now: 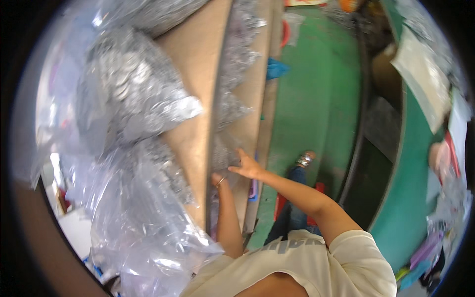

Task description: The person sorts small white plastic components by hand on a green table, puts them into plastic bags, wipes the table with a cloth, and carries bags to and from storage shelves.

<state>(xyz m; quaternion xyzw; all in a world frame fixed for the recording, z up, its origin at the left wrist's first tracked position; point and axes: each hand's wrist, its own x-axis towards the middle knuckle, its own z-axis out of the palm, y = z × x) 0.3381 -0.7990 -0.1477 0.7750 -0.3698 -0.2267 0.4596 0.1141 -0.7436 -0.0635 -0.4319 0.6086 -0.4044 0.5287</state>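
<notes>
Fingers (239, 154) of the right hand (251, 169) were spread and unclenched, the thumb standing apart, beside a transparent, crinkled plastic bag (226, 151) with greyish contents. Whether they touched its film, I could not tell. The left hand (216, 178), with a thin bracelet (220, 181) at the wrist, reached in next to the right one; its fingers were hidden behind the edge of the upper board, so I could not tell if they grasped something. The crinkled bag was lying on the lower shelf, a flat tan board (251, 109), in the gap under the upper shelf, a wide, smooth tan board (190, 59).

On this upper board rested a bulging clear bag (128, 79), filled with shiny silver pieces, some of them round and flat like discs. Nearer to the person, a loose, wrinkled clear plastic bag (143, 213) reflected the light in white streaks. To the right of the shelves extended a smooth green floor (316, 84), and a crumpled blue piece (276, 69) was at the shelf side. Farther right, a green flat surface (396, 218) carried a whitish, smooth flat bag (423, 81).
</notes>
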